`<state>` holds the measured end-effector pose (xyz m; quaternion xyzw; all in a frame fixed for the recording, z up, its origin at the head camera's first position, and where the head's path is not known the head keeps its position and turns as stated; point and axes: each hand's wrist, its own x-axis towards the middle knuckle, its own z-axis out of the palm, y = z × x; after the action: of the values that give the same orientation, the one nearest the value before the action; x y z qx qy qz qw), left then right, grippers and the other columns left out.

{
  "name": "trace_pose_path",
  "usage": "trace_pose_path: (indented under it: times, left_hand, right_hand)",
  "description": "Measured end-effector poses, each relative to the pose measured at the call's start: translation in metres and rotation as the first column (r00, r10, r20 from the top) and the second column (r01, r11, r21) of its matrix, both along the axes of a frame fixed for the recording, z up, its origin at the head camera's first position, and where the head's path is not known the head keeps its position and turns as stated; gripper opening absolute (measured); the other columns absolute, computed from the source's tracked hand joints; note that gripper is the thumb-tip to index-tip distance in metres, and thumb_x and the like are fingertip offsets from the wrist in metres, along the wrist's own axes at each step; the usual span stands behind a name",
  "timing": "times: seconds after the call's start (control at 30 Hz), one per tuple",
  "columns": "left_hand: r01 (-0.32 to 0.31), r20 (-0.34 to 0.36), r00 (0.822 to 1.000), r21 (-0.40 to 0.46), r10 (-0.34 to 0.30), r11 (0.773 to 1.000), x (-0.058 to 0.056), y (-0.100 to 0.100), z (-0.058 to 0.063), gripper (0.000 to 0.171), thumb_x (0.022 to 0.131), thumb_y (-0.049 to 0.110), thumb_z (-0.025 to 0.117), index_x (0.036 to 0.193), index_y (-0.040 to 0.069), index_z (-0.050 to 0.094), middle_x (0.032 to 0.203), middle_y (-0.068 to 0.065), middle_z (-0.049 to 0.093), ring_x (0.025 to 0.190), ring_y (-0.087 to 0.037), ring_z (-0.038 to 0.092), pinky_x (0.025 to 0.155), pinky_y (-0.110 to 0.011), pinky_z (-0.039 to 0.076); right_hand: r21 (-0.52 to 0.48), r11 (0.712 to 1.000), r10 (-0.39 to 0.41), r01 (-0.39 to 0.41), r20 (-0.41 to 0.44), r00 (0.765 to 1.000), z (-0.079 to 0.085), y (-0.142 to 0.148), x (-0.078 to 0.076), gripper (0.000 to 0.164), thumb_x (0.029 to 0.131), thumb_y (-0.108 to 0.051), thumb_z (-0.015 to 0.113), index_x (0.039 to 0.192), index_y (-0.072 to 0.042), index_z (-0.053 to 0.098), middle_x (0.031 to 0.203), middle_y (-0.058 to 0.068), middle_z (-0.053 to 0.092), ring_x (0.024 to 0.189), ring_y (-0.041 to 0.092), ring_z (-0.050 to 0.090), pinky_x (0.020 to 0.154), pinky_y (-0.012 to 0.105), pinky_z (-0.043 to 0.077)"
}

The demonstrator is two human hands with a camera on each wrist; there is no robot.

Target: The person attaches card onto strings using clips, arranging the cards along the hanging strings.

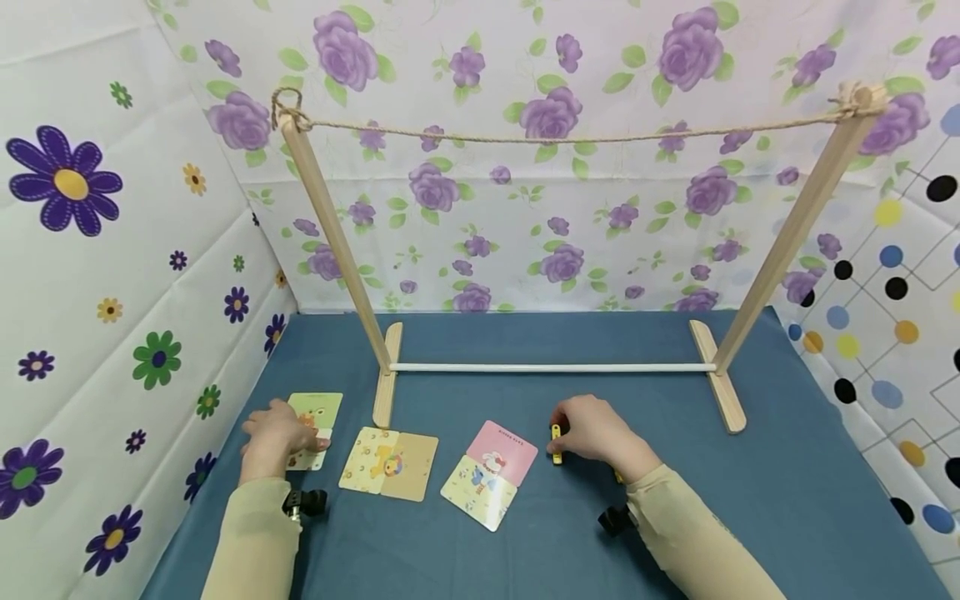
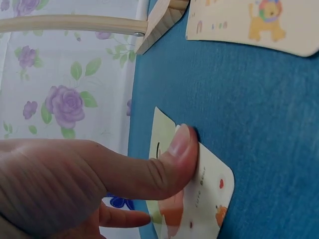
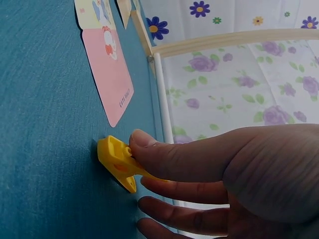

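Observation:
My left hand (image 1: 273,437) spans a green-and-cream card (image 1: 324,407) at the left of the blue cloth. In the left wrist view its thumb lies across the card's fold (image 2: 212,184), with a finger at the opposite edge. My right hand (image 1: 596,429) pinches a yellow clothespin (image 1: 557,446) between thumb and forefinger, low over the cloth. The right wrist view shows the clothespin (image 3: 117,159) tilted, its other fingers loosely bent. Between my hands lie a tan card with a lion (image 1: 388,464) and a pink-and-cream card (image 1: 491,475).
Behind the cards stands a wooden frame with a left post (image 1: 337,242), a right post (image 1: 798,225) and a white bottom rod (image 1: 551,367). A twine line (image 1: 562,140) sags between the post tops. Another yellow piece (image 1: 618,477) shows partly beneath my right wrist.

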<state>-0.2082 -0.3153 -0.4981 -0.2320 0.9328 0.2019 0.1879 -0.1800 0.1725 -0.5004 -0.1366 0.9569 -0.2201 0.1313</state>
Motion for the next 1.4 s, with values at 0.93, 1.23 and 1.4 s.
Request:
trace_pose_path:
  times: [0.93, 1.23, 1.4]
  left_hand:
    - [0.025, -0.083, 0.996, 0.042, -0.021, 0.999, 0.008, -0.007, 0.004, 0.137, 0.079, 0.032, 0.099, 0.158, -0.018, -0.001, 0.148, -0.056, 0.006, 0.138, -0.072, 0.016, 0.106, -0.086, 0.026]
    - [0.045, -0.136, 0.990, 0.070, -0.035, 0.997, 0.014, -0.010, 0.004, 0.130, 0.079, 0.033, 0.098, 0.159, -0.011, 0.006, 0.142, -0.051, 0.037, 0.128, -0.068, 0.040, 0.104, -0.083, 0.025]
    - [0.060, -0.171, 0.985, 0.123, -0.038, 0.991, 0.017, -0.013, 0.005, 0.106, 0.092, 0.021, 0.085, 0.160, -0.010, 0.011, 0.142, -0.047, 0.043, 0.121, -0.060, 0.049, 0.104, -0.079, 0.027]
  right_hand:
    - [-0.028, 0.999, -0.033, 0.034, 0.039, 0.999, -0.002, 0.000, -0.002, 0.029, 0.084, -0.023, 0.095, 0.083, -0.016, 0.067, 0.076, -0.002, 0.059, 0.067, 0.018, 0.055, 0.062, 0.035, 0.046]
    - [-0.067, 0.997, -0.024, 0.027, 0.055, 0.998, -0.004, 0.006, -0.004, 0.028, 0.084, -0.022, 0.095, 0.086, -0.016, 0.067, 0.078, -0.002, 0.061, 0.069, 0.018, 0.055, 0.065, 0.036, 0.048]
    - [-0.073, 0.997, -0.019, 0.024, 0.061, 0.998, -0.003, 0.007, -0.006, 0.039, 0.084, -0.022, 0.095, 0.115, -0.007, 0.076, 0.091, 0.000, 0.067, 0.078, 0.016, 0.059, 0.075, 0.039, 0.055]
